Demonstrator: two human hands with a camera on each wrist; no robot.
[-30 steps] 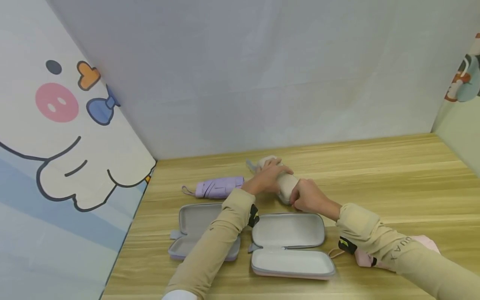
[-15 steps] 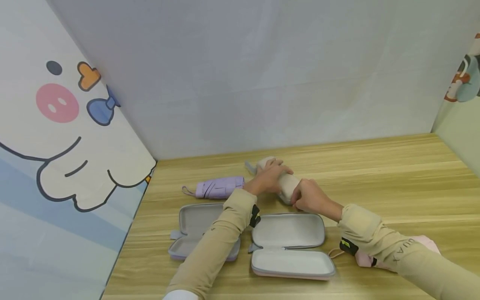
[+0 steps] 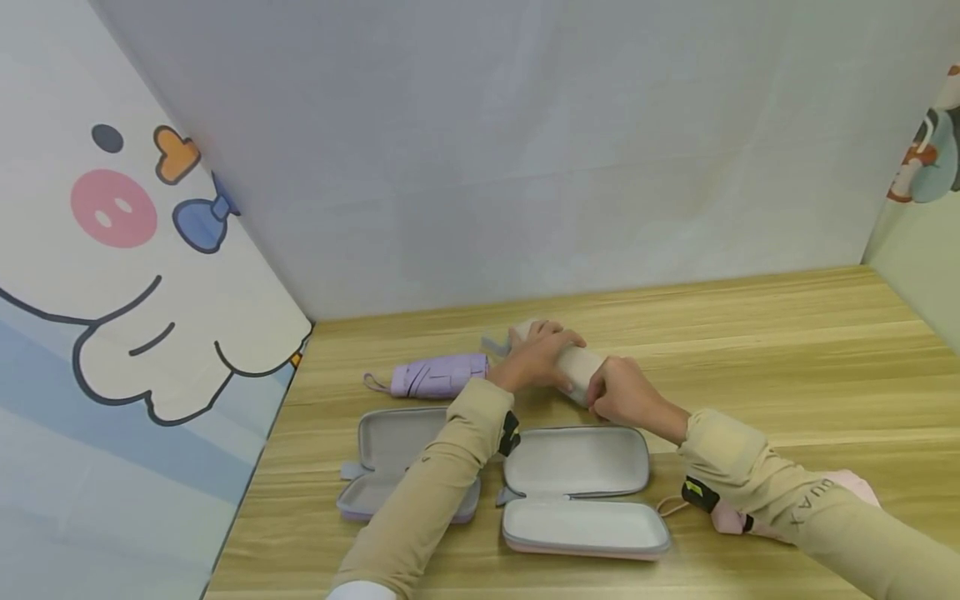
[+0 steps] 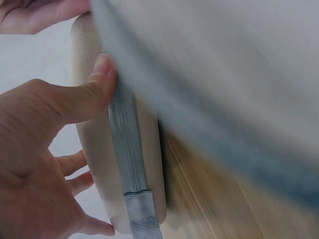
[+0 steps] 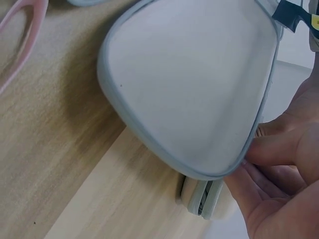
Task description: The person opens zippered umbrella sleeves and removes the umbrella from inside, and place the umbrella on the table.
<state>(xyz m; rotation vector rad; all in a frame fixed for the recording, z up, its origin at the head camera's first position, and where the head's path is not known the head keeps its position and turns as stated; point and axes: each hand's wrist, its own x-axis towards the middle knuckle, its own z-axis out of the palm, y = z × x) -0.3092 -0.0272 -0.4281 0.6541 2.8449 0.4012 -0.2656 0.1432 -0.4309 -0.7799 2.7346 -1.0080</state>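
A beige zip case (image 3: pixel 577 369) with a grey zipper band lies at an angle on the table. My left hand (image 3: pixel 536 358) grips it from above, fingers over the top. In the left wrist view, the left thumb (image 4: pixel 92 92) presses beside the grey zipper (image 4: pixel 127 144). At the near right end, the curled fingers of my right hand (image 3: pixel 622 393) pinch the edge of the case; exactly what lies between the fingertips is hidden. In the right wrist view, the two zipper edges stand slightly parted at the case's end (image 5: pixel 202 199).
A case with a white lining (image 3: pixel 585 525) lies open just in front of the hands. Left of it is an open lilac case (image 3: pixel 401 437), partly under the left sleeve. Behind that lies a folded lilac umbrella (image 3: pixel 438 375). Pink folded fabric (image 3: pixel 727 517) with a loop shows beneath the right forearm.
The beige case has turned slightly in my hands, its far end and grey tab shifting left and nearer. My right hand has moved slightly to the right. Everything else stays put.
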